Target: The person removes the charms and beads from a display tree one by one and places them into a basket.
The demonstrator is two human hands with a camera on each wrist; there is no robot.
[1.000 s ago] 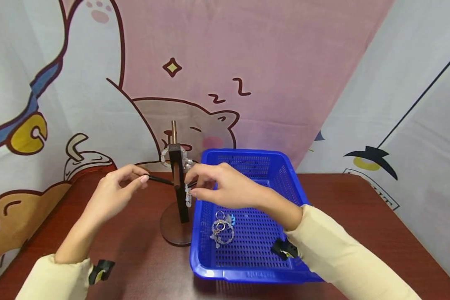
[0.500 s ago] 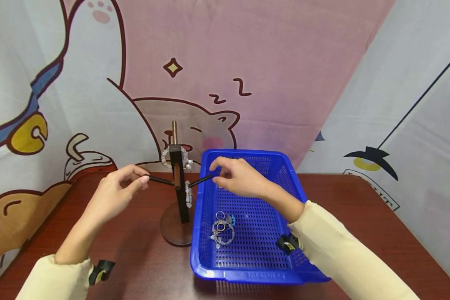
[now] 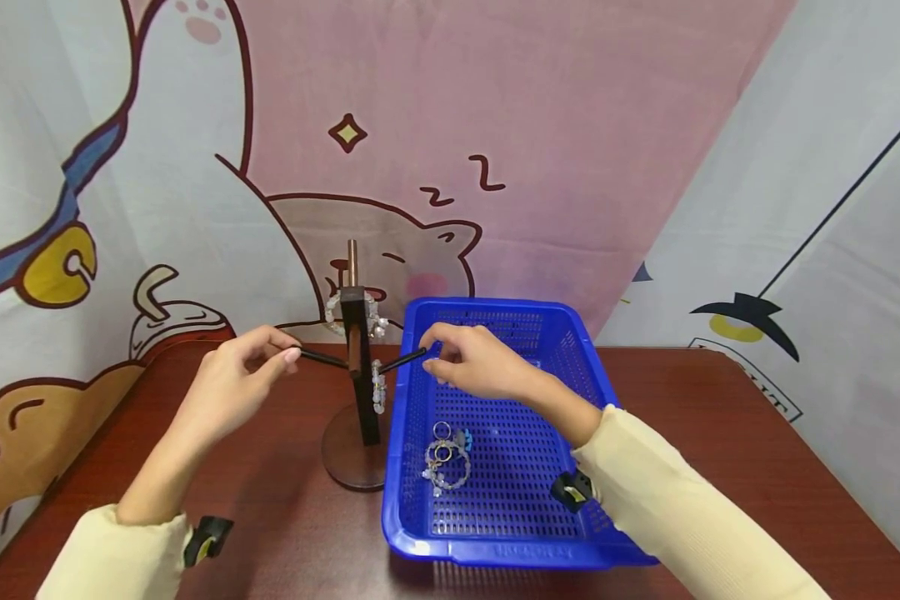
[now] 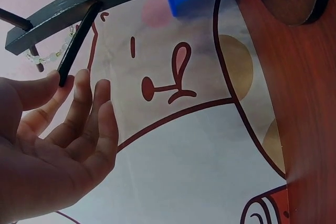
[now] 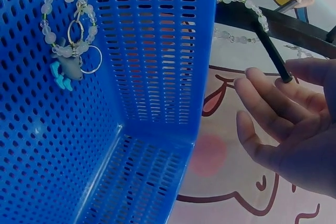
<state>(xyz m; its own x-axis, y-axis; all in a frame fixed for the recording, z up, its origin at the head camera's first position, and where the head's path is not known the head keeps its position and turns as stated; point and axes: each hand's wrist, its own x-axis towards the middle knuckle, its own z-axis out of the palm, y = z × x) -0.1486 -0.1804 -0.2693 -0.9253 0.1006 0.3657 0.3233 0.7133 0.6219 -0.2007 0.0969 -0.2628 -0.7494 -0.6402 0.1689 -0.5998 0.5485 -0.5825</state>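
A dark wooden jewelry stand (image 3: 362,400) rises from a round base. My left hand (image 3: 236,379) pinches the tip of its left peg (image 3: 322,357) between thumb and index finger, as the left wrist view also shows. On the other side, the thumb and index finger of my right hand (image 3: 476,360) are at the tip of the right peg (image 5: 273,53), pinching its end. From that peg hangs a pale beaded bracelet (image 3: 378,387), close to the upright. Another beaded bracelet (image 3: 332,315) hangs higher up, partly hidden behind the post.
A blue plastic basket (image 3: 521,554) stands right of the stand, under my right hand. Inside lie a beaded bracelet (image 5: 48,38) and a keyring with a grey and blue charm (image 5: 71,66). A cartoon cloth (image 3: 570,150) hangs behind the brown table (image 3: 285,533).
My right hand has moved right, off the bracelet on the right peg, to the peg's tip. The bracelet stays hanging near the post. My left hand keeps its pinch.
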